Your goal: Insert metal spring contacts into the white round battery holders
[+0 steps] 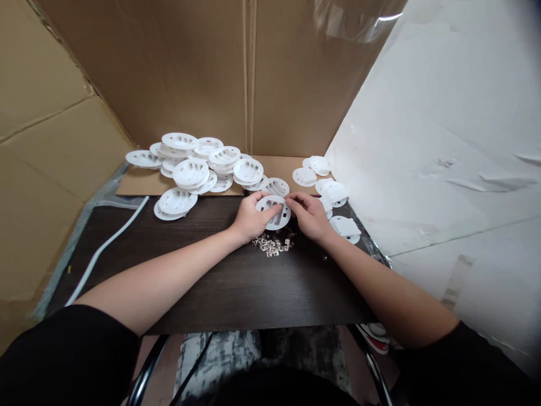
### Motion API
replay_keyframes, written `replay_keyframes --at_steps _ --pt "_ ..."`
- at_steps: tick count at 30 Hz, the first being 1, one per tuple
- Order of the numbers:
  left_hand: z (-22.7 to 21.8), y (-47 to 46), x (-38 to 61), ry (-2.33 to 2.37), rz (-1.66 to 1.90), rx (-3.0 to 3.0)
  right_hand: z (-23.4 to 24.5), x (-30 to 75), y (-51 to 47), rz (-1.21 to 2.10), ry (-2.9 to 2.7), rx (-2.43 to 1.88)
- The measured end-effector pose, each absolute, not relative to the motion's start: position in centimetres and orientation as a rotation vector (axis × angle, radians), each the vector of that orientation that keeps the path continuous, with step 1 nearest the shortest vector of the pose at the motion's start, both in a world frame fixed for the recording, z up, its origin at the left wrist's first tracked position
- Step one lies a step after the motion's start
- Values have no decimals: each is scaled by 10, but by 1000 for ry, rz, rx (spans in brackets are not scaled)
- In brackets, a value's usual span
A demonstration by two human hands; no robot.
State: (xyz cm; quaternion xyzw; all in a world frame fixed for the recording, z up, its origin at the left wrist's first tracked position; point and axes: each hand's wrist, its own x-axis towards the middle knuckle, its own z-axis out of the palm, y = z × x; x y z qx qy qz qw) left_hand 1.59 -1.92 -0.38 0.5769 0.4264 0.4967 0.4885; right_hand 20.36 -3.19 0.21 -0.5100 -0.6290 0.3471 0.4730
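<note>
My left hand [249, 219] and my right hand [308, 214] both grip one white round plastic disc [274, 211] with slots, held just above the dark wooden table [236, 282]. The left thumb lies across the disc's face and the right fingers pinch its right edge. Right below the hands lies a small heap of shiny metal clips [273, 245]. A big pile of the same white discs [198, 169] sits to the left behind the hands.
More white plastic pieces [333, 194] lie at the right of the hands. Cardboard walls [190, 67] stand behind and at the left, and a white sheet [443, 169] rises at the right. A white cable [105, 245] runs across the table's left part.
</note>
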Motion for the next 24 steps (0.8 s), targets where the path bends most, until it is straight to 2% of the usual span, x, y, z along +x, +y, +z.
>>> replay_keyframes --at_steps 24 --pt "-2 -20 16 1149 1216 1409 2 203 -36 825 -1667 -1243"
